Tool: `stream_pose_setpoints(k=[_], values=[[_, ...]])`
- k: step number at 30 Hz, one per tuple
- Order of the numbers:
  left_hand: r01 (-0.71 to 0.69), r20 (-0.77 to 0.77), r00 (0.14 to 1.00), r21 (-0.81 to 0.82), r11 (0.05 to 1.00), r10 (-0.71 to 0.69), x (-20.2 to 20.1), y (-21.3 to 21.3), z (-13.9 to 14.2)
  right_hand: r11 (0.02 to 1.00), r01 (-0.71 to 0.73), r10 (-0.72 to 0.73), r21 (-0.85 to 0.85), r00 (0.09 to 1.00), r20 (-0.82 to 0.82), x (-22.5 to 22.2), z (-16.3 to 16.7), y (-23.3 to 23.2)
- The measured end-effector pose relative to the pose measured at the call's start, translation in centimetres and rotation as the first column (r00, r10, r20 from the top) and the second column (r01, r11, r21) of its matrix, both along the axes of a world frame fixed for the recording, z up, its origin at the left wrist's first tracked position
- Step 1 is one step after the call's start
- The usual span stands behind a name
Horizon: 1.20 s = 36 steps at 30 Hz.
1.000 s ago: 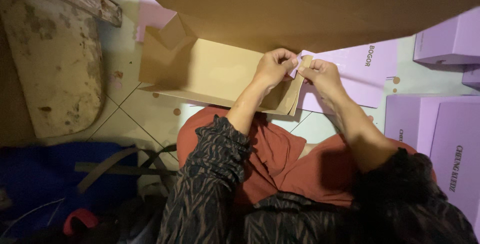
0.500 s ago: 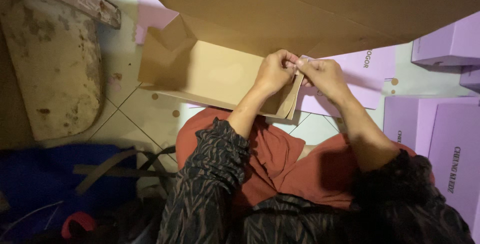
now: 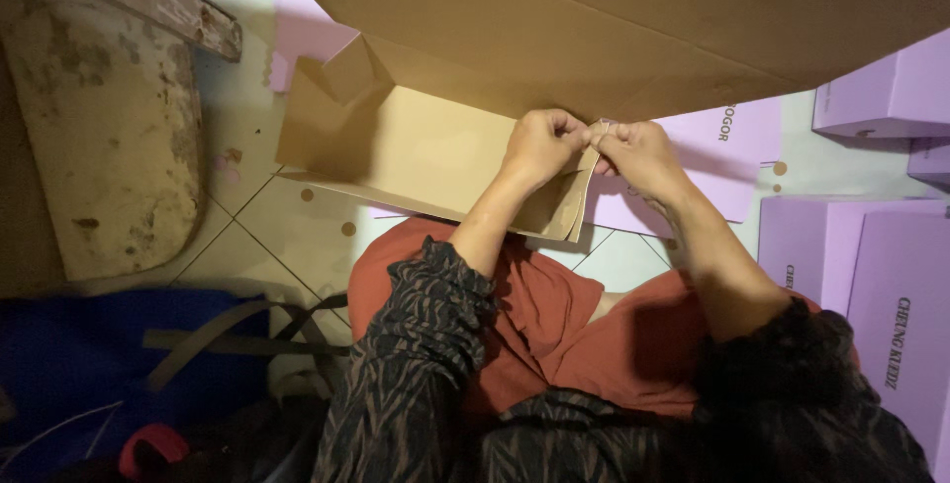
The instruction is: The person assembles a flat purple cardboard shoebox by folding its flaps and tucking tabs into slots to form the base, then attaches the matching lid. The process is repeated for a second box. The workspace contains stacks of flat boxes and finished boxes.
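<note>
A brown cardboard box (image 3: 416, 146) lies open on my lap, its large lid flap (image 3: 633, 18) raised above it. My left hand (image 3: 539, 146) and my right hand (image 3: 638, 156) meet at the box's right end, both pinching the upright end flap (image 3: 579, 201) between fingers and thumbs. The box's left end flaps (image 3: 327, 107) stand folded up. The inside of the box looks bare.
Flat lilac sheets (image 3: 737, 146) lie under the box. Assembled lilac boxes (image 3: 881, 97) stand at the right, more (image 3: 891, 285) by my right knee. A worn wooden board (image 3: 99, 137) lies at the left. A dark blue bag (image 3: 129, 364) with straps sits at lower left on the tiled floor (image 3: 267, 236).
My two hands have drawn closer together on the box's right end flap, and the flap now stands more upright. The box has barely shifted.
</note>
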<state>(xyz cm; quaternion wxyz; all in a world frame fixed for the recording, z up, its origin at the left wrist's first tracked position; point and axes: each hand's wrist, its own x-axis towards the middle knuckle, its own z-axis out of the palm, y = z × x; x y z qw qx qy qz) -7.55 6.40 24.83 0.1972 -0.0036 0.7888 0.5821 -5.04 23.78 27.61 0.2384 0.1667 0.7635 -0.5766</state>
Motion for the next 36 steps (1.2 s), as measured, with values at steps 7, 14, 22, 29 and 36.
stream_pose_setpoints(k=[7,14,22,29,36], values=[[-0.028,-0.147,0.989,-0.104,0.994,0.013,0.7,0.9,-1.7,1.0,0.014,-0.014,-0.004,0.999,-0.037,0.5,-2.7,0.5],[-0.032,0.188,0.982,0.061,0.998,0.02,0.3,0.1,-1.7,0.98,-0.017,0.013,-0.197,1.0,-0.022,0.8,-4.4,1.2],[0.013,-0.243,0.968,-0.185,0.983,-0.058,1.0,0.2,1.0,0.967,0.055,-0.032,-0.25,0.995,0.095,0.3,-3.3,1.7],[0.223,-0.228,0.926,-0.309,0.925,-0.3,1.9,0.1,4.5,0.969,0.087,-0.067,-0.229,0.993,0.095,0.2,-2.4,1.7],[0.1,-0.242,0.958,-0.234,0.967,-0.157,1.5,0.5,0.5,0.996,0.024,-0.019,-0.087,0.998,0.056,-0.2,-2.2,0.8]])
